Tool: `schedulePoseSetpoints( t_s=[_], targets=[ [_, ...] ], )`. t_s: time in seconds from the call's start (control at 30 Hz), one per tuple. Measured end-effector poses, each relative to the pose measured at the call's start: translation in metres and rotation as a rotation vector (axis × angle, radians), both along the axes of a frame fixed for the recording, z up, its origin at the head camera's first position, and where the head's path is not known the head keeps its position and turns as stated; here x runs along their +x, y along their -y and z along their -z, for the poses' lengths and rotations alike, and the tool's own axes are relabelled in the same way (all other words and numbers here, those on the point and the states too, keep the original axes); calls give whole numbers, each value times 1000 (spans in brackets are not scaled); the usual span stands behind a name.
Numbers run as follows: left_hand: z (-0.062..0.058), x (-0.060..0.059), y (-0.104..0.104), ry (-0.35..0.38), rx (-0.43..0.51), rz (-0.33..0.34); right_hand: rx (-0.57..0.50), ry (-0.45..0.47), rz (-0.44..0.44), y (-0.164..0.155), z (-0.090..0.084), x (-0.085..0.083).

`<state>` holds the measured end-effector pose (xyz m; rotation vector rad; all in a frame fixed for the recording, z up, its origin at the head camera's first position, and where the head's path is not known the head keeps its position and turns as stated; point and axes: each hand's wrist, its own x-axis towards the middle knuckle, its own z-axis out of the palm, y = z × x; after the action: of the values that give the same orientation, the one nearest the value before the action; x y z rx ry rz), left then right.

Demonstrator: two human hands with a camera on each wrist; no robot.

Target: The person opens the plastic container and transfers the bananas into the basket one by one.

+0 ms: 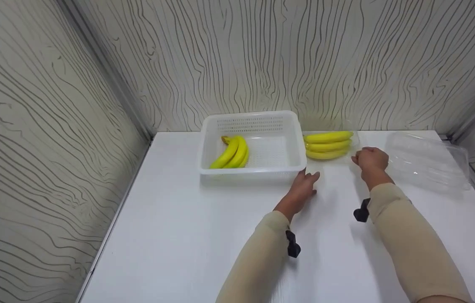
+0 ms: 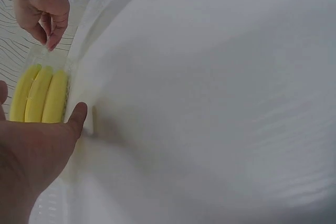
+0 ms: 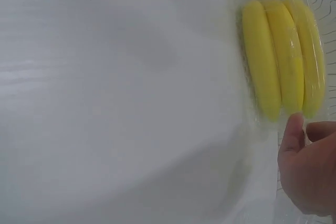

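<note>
My right hand [image 1: 374, 161] pinches the near end of a clear plastic container [image 3: 262, 123] between thumb and fingers. Inside this container lie three yellow bananas [image 1: 327, 145] side by side, seen through the plastic in the right wrist view. The left hand [image 1: 302, 188] is by the front right corner of a white plastic basket [image 1: 252, 171], fingers spread and holding nothing. One of its fingertips is right at the basket's lower edge. A bunch of bananas [image 1: 234, 153] rests in the left part of the basket.
More clear plastic packaging [image 1: 428, 162] lies at the right of the white table [image 1: 170, 235], beyond the right hand. A wall with a wood-grain pattern [image 1: 245, 59] rises directly behind the basket and container. Side panels [image 1: 22, 126] bound the table.
</note>
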<state>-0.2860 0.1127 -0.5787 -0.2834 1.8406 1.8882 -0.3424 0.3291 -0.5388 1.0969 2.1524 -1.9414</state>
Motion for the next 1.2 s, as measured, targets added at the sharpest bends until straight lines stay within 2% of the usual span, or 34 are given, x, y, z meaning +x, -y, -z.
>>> schedulePoseSetpoints(
  t_s=[0.2,0.43,0.7,0.93,1.03,1.2],
  targets=[
    [1,-2,-1,29,-32,-22,-17,-11,-27,-6,3,9],
    [2,-3,-4,31,-55,-67,-10,-39,-97,-12,9,32],
    [0,3,-10,-42,-3,-131,-14,-40,-166,-27,10,69],
    [-3,4,-8,-180,-50,-97,-57,-90,-191,-36,9,95],
    [0,4,-6,-196,-71,-88,-35,-81,-222,-39,10,102],
    [2,4,-6,-178,-40,-84,-18,-56,-262,-43,12,104]
  ],
)
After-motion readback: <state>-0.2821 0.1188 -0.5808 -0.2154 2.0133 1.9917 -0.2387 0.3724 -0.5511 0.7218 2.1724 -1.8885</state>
